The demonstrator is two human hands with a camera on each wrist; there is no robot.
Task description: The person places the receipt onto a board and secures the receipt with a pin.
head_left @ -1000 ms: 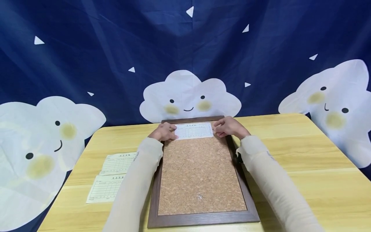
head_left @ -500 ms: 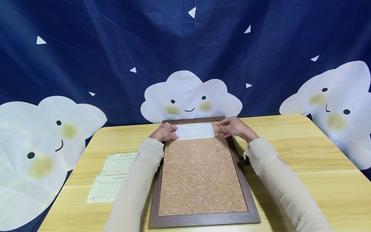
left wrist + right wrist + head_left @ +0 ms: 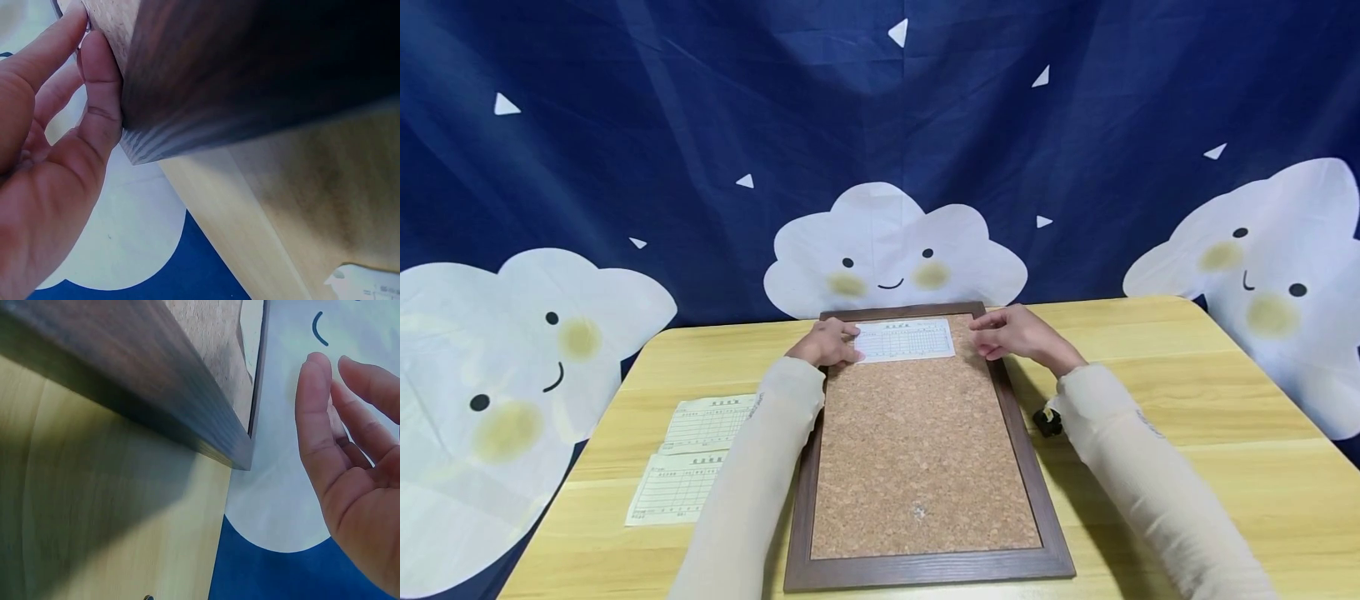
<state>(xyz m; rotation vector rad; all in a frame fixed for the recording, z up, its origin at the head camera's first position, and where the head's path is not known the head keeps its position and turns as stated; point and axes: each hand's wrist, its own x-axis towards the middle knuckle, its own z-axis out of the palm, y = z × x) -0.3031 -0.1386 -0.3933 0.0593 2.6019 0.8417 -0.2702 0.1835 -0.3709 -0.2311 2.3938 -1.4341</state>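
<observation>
A white printed paper slip (image 3: 904,340) lies across the top of a cork board (image 3: 925,458) with a dark brown wooden frame (image 3: 917,571). My left hand (image 3: 827,342) rests at the slip's left edge, thumb and fingers spread on it. In the left wrist view, fingertips (image 3: 100,53) of that hand touch the board close to its frame. To the right of the slip, my right hand (image 3: 1011,332) hovers over the board's upper right edge, apart from the paper. Its fingers (image 3: 317,419) are loosely bent with nothing between them.
Two pale green printed slips, an upper slip (image 3: 707,423) and a lower slip (image 3: 673,490), lie left of the board, partly behind the left sleeve (image 3: 752,467). A small black object (image 3: 1047,422) shows by the right sleeve (image 3: 1138,450). A blue cloud-patterned curtain (image 3: 895,125) hangs behind the wooden table (image 3: 1187,383).
My right hand has let go of the slip's right edge and moved right, away from the paper. The left hand stays at the slip's left edge.
</observation>
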